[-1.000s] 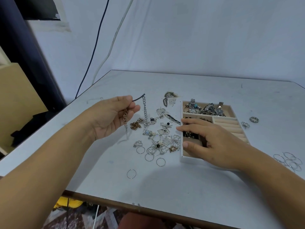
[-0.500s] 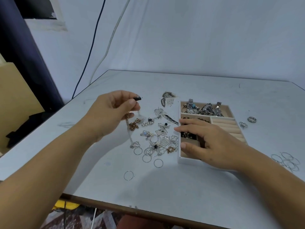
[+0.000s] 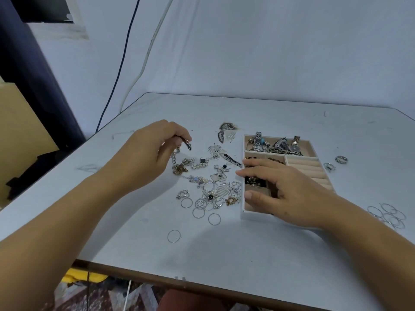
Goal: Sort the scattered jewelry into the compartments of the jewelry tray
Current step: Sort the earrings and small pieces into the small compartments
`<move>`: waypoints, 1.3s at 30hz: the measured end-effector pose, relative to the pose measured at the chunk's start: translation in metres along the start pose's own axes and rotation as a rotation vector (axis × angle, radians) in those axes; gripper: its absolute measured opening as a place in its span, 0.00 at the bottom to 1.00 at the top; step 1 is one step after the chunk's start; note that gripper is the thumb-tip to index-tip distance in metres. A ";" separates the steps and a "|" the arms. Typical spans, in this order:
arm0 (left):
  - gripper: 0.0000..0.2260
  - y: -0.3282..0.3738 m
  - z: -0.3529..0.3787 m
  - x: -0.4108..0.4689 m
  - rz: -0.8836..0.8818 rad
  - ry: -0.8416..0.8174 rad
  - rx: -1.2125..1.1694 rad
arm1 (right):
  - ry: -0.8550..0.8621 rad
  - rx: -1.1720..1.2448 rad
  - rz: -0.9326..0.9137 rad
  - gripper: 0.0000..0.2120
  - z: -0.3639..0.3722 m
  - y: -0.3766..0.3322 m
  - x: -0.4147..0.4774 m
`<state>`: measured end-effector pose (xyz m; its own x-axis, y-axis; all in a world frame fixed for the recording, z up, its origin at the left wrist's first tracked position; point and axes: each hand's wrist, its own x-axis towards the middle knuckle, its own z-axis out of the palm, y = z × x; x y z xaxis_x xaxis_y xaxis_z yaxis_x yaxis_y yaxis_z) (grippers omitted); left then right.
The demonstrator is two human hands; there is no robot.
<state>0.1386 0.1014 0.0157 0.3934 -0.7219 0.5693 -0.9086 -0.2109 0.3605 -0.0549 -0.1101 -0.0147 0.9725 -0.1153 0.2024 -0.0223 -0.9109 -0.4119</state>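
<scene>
**Head view.** The left hand (image 3: 148, 158) pinches one end of a chain (image 3: 174, 156) between thumb and fingertips. The chain's lower links run down into the scattered pile (image 3: 211, 189) on the table (image 3: 247, 254). Whether they are tangled with neighbouring pieces I cannot tell at this size.

The right hand (image 3: 285, 194) lies flat across the near compartments of the jewelry tray (image 3: 253, 215), fingers straight and slightly spread, gripping nothing. The far compartment holds watches (image 3: 283, 145), and the ring rolls (image 3: 307, 169) look bare.

I judge the step in hand to be drawing out one chain for sorting, with most of the pile unsorted. The next move calls for a slow lift to free the links, and for the right hand to clear the target compartment.
</scene>
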 end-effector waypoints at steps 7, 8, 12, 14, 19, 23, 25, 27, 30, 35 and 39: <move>0.11 -0.001 -0.002 -0.001 -0.356 -0.050 -0.337 | 0.002 0.005 0.004 0.23 0.000 0.000 0.000; 0.11 -0.001 -0.003 -0.001 -0.367 -0.039 -0.355 | 0.001 0.006 0.004 0.23 0.000 0.000 0.000; 0.11 -0.003 -0.004 -0.001 -0.458 -0.003 -0.461 | -0.004 0.011 0.008 0.22 -0.001 -0.002 0.000; 0.10 -0.006 -0.003 -0.002 -0.534 -0.017 -0.539 | -0.004 0.007 0.007 0.22 -0.002 -0.002 0.000; 0.09 -0.010 0.002 -0.010 -0.541 -0.045 -0.459 | -0.002 -0.015 0.003 0.21 -0.005 -0.006 0.001; 0.10 -0.011 -0.001 -0.017 -0.420 -0.058 -0.270 | 0.022 -0.054 -0.036 0.20 -0.007 -0.011 0.004; 0.10 -0.010 -0.003 -0.019 -0.368 -0.048 -0.219 | 0.028 -0.082 -0.065 0.20 -0.008 -0.014 0.009; 0.10 -0.009 -0.005 -0.019 -0.322 -0.023 -0.211 | 0.014 -0.114 -0.088 0.19 -0.008 -0.018 0.015; 0.10 -0.012 -0.007 -0.020 -0.285 0.011 -0.190 | -0.008 -0.158 -0.129 0.15 -0.006 -0.026 0.030; 0.10 -0.022 -0.004 -0.024 -0.321 0.094 -0.256 | -0.040 -0.180 -0.127 0.11 0.002 -0.032 0.061; 0.09 -0.027 0.003 -0.029 -0.349 0.150 -0.336 | -0.084 -0.190 -0.086 0.10 0.004 -0.034 0.084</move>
<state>0.1511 0.1258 -0.0124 0.7040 -0.5385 0.4630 -0.6336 -0.1817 0.7520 0.0287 -0.0876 0.0127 0.9885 -0.0082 0.1513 0.0256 -0.9751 -0.2201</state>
